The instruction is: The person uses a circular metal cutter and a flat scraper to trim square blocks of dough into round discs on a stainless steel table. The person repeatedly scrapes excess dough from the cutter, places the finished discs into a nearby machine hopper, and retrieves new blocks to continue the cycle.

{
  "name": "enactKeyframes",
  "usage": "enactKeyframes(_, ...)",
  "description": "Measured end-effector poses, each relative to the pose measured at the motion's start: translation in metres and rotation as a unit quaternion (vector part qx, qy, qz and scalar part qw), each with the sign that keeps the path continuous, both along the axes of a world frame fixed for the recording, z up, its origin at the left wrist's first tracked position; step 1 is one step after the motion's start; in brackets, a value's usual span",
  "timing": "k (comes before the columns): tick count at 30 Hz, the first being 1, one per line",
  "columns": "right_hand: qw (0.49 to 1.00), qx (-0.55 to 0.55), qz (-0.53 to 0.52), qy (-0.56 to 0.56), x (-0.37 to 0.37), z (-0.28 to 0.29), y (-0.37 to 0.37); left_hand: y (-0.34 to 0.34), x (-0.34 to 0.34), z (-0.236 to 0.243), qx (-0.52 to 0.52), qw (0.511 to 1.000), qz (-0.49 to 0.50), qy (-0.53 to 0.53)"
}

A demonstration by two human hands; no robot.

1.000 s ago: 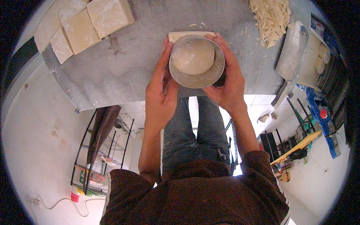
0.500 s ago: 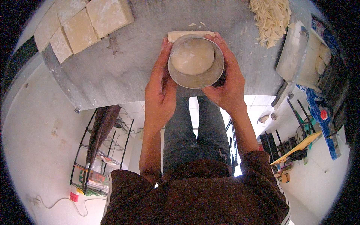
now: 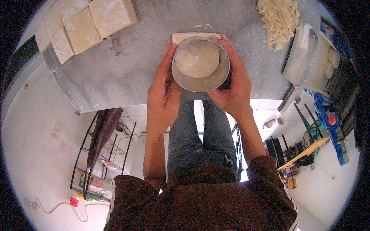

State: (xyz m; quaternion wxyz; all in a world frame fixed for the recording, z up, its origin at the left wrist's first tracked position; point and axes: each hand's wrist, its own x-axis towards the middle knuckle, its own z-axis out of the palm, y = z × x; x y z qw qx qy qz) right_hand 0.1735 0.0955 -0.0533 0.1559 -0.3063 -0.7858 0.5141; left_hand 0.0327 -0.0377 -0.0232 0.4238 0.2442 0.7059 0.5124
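Note:
At the middle of the grey worktop (image 3: 138,69), a round metal container or ring (image 3: 200,84) has a pale, smooth dough mound (image 3: 195,57) inside it. Behind it, partly hidden under it, lies a pale dough slab (image 3: 194,36). My left hand (image 3: 165,88) wraps the left side of the metal piece, fingertips by the slab's left end. My right hand (image 3: 235,84) curls round the right side, fingertips at the slab's right end. Whether the fingers also grip the slab, I cannot tell.
Several floured dough squares (image 3: 79,30) lie at the upper left, a heap of cut dough pieces (image 3: 275,21) at the upper right. A wide cleaver (image 3: 293,65) lies beside a board with dough rounds (image 3: 329,65). Wire shelving (image 3: 86,154) stands below left.
The metal container and dough have shifted slightly toward the lower left within my hands; both hands have moved very little and keep their grip.

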Motion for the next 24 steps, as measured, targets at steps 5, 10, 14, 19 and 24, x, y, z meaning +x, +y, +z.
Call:
enactKeyframes(5,0.988,0.142,-0.031,0.051,0.041,0.021,0.013,-0.007,-0.009,0.001,0.081,0.992,0.031,-0.094)
enactKeyframes(10,0.827,0.357,-0.243,-0.362,0.116,0.055,0.048,-0.001,-0.025,0.025,0.049,0.994,-0.004,0.097)
enactKeyframes(14,0.853,0.238,-0.204,-0.418,0.136,0.051,0.061,0.023,-0.010,0.045,-0.098,0.940,-0.103,0.311)
enactKeyframes(19,0.877,0.148,-0.240,-0.388,0.139,0.050,0.067,0.051,0.008,0.047,-0.152,0.913,-0.122,0.358)
enactKeyframes(24,0.902,0.043,-0.327,-0.277,0.154,0.082,0.055,0.057,0.009,0.050,-0.150,0.890,-0.138,0.408)
